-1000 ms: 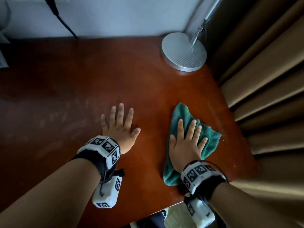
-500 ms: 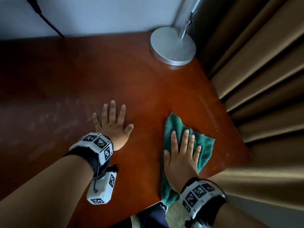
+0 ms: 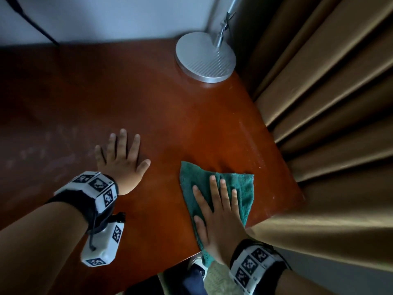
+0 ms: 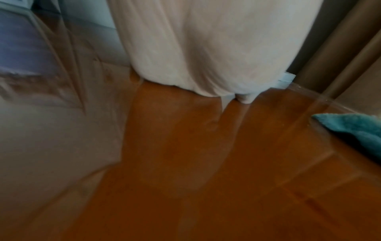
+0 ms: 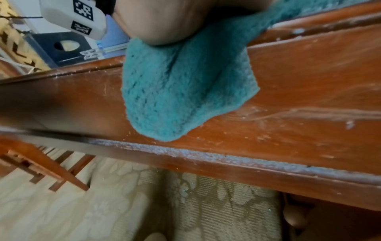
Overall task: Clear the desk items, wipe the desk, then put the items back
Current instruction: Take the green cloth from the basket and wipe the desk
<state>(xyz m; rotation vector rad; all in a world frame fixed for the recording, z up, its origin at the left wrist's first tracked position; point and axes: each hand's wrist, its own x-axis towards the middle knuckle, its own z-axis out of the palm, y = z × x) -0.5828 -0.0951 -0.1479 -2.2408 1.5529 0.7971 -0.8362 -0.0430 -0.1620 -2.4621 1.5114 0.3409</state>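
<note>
Head view: the left hand (image 3: 121,165) lies flat on the desk (image 3: 148,99), fingers straight and spread, holding nothing. The right hand (image 3: 217,218) presses straight fingers on the green cloth (image 3: 242,188) near the front right corner. A lamp base (image 3: 205,57) stands at the back right; the curtain (image 3: 329,103) crowds the right edge.

Left wrist view, blurred: the pale mass is perhaps the palm; the cloth's tip shows right.

Right wrist view: the cloth droops over the dusty front edge, above carpet (image 5: 123,203).
</note>
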